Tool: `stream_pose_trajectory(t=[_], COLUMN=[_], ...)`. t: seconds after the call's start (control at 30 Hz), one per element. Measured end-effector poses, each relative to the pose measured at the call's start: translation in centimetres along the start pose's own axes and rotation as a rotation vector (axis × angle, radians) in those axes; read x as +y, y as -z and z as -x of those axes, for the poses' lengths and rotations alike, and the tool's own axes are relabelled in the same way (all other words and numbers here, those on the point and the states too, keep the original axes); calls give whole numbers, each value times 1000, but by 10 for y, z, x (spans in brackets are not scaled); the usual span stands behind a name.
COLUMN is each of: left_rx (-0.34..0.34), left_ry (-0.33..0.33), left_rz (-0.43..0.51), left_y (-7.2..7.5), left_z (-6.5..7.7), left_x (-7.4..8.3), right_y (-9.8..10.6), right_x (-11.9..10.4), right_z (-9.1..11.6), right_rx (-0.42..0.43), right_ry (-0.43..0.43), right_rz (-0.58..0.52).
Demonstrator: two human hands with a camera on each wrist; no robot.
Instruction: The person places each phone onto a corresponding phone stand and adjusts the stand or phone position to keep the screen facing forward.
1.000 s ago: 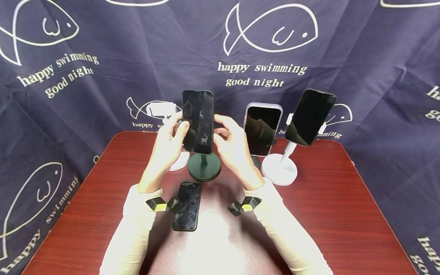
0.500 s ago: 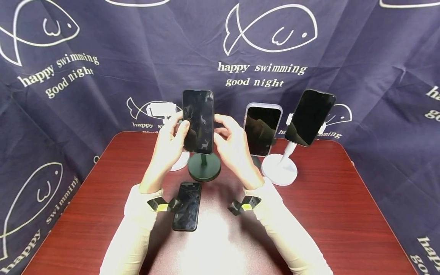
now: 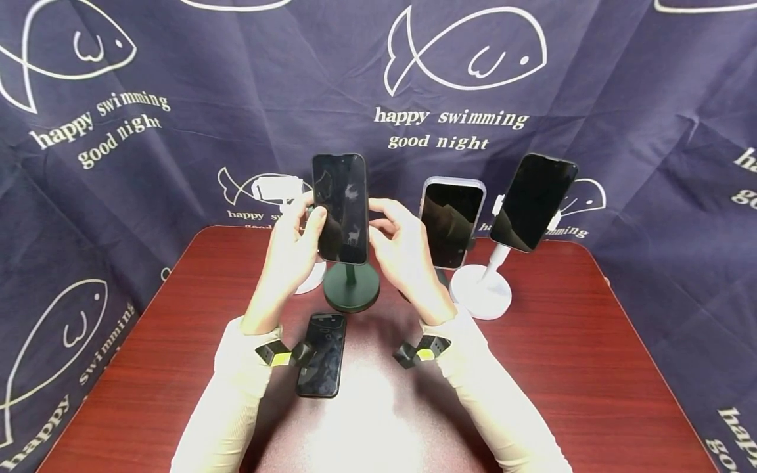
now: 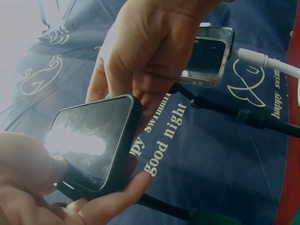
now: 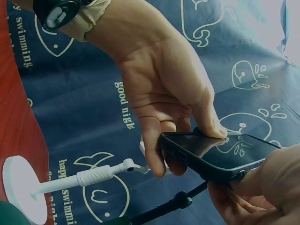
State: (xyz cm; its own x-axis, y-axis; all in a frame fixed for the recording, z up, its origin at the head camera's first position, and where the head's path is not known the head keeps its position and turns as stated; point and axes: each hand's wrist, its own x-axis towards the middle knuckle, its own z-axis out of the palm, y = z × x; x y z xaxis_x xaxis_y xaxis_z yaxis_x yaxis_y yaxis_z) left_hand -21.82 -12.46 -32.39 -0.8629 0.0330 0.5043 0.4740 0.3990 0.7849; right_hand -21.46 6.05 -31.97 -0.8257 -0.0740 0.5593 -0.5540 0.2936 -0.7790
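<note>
A black phone (image 3: 340,209) stands upright in front of the green stand (image 3: 351,289), whose arm runs up behind it in the wrist views. My left hand (image 3: 291,246) grips the phone's left side, thumb (image 5: 211,119) on the screen's edge and the other fingers (image 5: 154,145) behind it. At the right side, my right hand (image 3: 402,246) pinches the phone's edge. In the left wrist view the right hand's (image 4: 145,51) fingers partly disappear behind the phone. The phone hides the top of the green stand.
Another black phone (image 3: 322,355) lies flat on the red table (image 3: 568,368). A lavender-edged phone (image 3: 452,223) stands right of my hands, beside a black phone (image 3: 532,200) on a white stand (image 3: 481,291). A white stand's clamp (image 3: 279,188) shows behind my left hand.
The phone between my hands has shifted slightly left and tilted a little, and the reflections on its screen have moved. Both hands stay almost where they were.
</note>
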Motion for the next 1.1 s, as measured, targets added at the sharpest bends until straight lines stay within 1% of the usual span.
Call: stream_pose_trajectory(t=[0.17, 0.3, 0.5, 0.57, 0.7, 0.8, 0.83, 0.93, 1.1], left_rx=[-5, -10, -9, -9, -11, -12, -12, -20, -37], left_ry=[1, 16, 28, 20, -3, -8, -6, 13, 60], left_rz=[-20, -18, -23, -19, -12, -15, -18, 13, 106], left_y=[1, 2, 3, 3, 3, 2, 2, 2, 2], left_z=[1, 1, 1, 0, 0, -1, -1, -1, -2], left_x=[1, 2, 2, 2, 3, 2, 1, 0, -2], right_y=[0, -1, 3, 5, 9, 9, 8, 7, 6], right_x=[1, 1, -2, -2, -3, -3, -3, -4, -5], right_z=[0, 0, 2, 3, 5, 6, 6, 7, 8], right_rx=[6, 0, -48, -71, -106, -108, -105, -86, -63], right_ry=[13, 11, 30, 44, 76, 94, 90, 56, -7], right_rz=[20, 4, 47, 57, 41, 30, 29, 18, -26])
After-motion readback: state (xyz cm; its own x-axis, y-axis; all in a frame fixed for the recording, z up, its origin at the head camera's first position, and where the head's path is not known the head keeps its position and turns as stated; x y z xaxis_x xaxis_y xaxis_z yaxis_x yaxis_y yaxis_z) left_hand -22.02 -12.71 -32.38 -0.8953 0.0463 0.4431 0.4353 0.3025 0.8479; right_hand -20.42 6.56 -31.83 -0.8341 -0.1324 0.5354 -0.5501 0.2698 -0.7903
